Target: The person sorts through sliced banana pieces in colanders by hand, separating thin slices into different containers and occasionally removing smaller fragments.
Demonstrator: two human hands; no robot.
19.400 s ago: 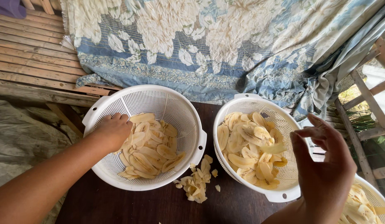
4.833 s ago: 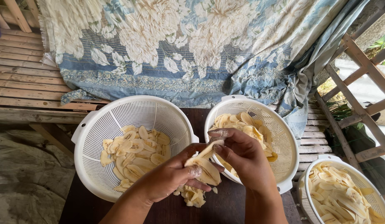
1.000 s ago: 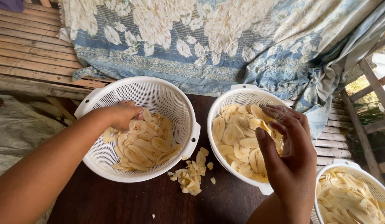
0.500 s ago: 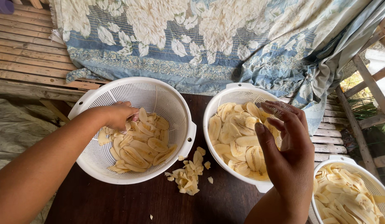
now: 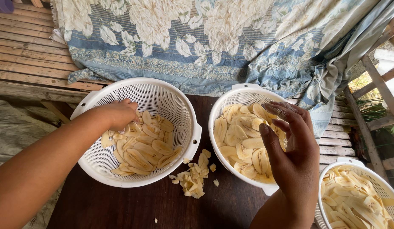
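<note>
Left hand (image 5: 117, 114): curled, knuckles up, inside the left colander (image 5: 104, 167) at its far-left side, resting on the banana slices (image 5: 142, 148) there. Fingers are folded under; whether they pinch a slice cannot be told.

Right hand (image 5: 292, 148): raised over the middle colander (image 5: 239, 94), fingers loosely bent and partly open, thumb apart. A pale slice edge shows beside the fingertips, but a firm hold cannot be confirmed.

Left colander: white, perforated, two-handled, on the dark tabletop (image 5: 120, 208); a shallow layer of long yellow slices.

Middle colander: same kind, to the right, fuller with slices (image 5: 241, 142).

Third colander (image 5: 371, 176): near right corner, partly out of view, holding thinner strips.

Scraps (image 5: 195, 178): a small heap of broken pieces on the tabletop between the first two colanders.

Backdrop: blue-and-cream floral cloth (image 5: 205, 42) draped at the far side over slatted wood (image 5: 27, 59).

Handling note, as a judgement: the slices look thin and brittle, so lifting them singly with light fingertip pressure and laying rather than dropping them should limit breakage; keeping broken bits on the scrap heap keeps the colanders clean.
</note>
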